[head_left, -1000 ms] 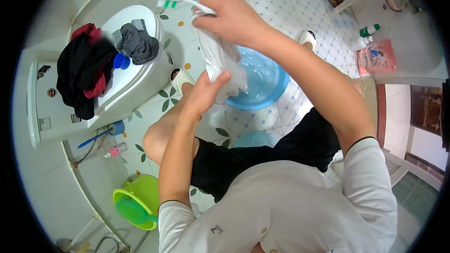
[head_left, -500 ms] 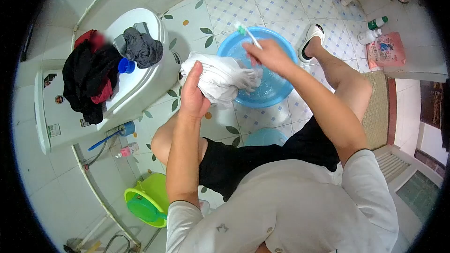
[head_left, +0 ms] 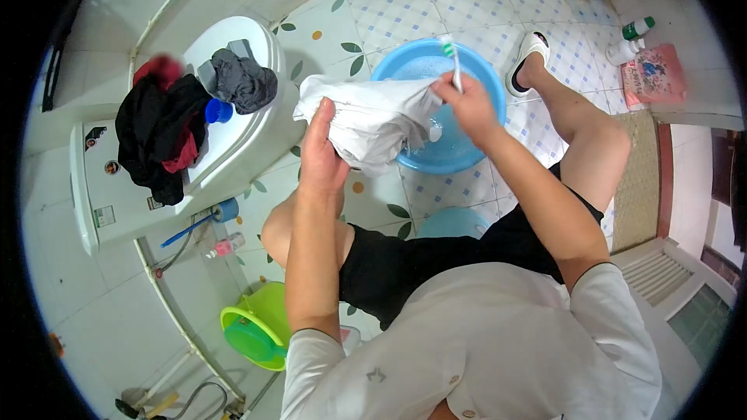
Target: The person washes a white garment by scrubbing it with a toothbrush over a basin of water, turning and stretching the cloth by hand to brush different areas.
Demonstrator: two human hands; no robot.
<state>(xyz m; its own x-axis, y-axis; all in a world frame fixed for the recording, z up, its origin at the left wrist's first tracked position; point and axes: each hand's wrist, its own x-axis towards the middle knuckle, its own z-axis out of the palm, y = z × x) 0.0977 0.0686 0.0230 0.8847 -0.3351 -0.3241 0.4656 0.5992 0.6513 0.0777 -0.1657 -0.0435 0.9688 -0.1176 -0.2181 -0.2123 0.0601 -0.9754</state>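
Note:
A bunched white cloth (head_left: pixel 373 120) hangs between my two hands above the blue basin (head_left: pixel 490 82), which holds sudsy water. My left hand (head_left: pixel 321 152) grips its left side, thumb on top and fingers hidden underneath. With fingers closed, my right hand (head_left: pixel 471 109) holds a toothbrush (head_left: pixel 457 70), its green and white bristles pointing up and away from me. The same hand pinches the cloth's right edge, pulling it taut. Part of the basin is covered by the cloth and my right hand.
On the toilet lid (head_left: pixel 226 31) at left lie dark and red clothes (head_left: pixel 159 136), a grey cloth (head_left: pixel 243 82) and a blue cap (head_left: pixel 219 111). A green bucket (head_left: pixel 272 303) stands lower left; a light-blue tub (head_left: pixel 453 223) sits between my legs. Bottles (head_left: pixel 638 29) and a pink bag (head_left: pixel 654 76) are at right.
My right hand has come to the cloth's right edge and now pinches it, still holding the toothbrush. The cloth is spread wider and tighter. The view has shifted slightly.

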